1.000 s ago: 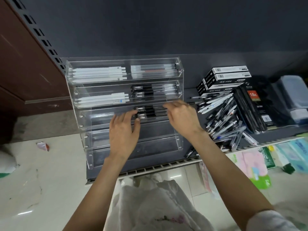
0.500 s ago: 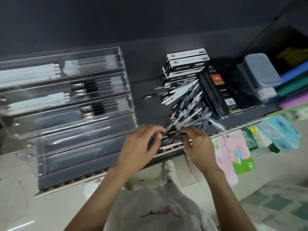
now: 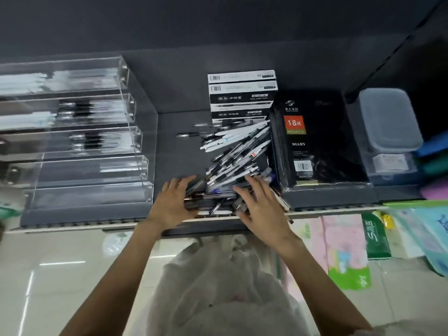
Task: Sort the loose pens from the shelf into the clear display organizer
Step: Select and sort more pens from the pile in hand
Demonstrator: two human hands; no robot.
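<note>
I have both hands down on the loose pen pile (image 3: 238, 161), which I take as my landmark on the grey shelf (image 3: 169, 132). My left hand (image 3: 173, 204) rests at the pile's near left edge, fingers spread and mostly straight over a few dark barrels; it presses rather than grips, as far as I can see. My right hand (image 3: 260, 207) lies on the pile's near right side, fingers fanned across several pens. Whether any pen is pinched under it I cannot tell, since the fingertips are buried among the barrels.

Left of the pile, a little apart, stands the clear display organizer (image 3: 80, 141), a stepped acrylic rack: its upper tiers hold white and black pens, its lower tiers look bare. Just behind the pile sits a stack of pen boxes (image 3: 241, 95), and touching its right side leans a black diary (image 3: 315, 141).

These pens should be light, stiff and smooth, so they will likely roll and slide over one another. They lie crossed at many angles, so I judge it best to gather a few matching ones, align them parallel, and pinch them round the middle of the barrels. A grip near the tips may let them fan out and spill off the shelf's front lip.
</note>
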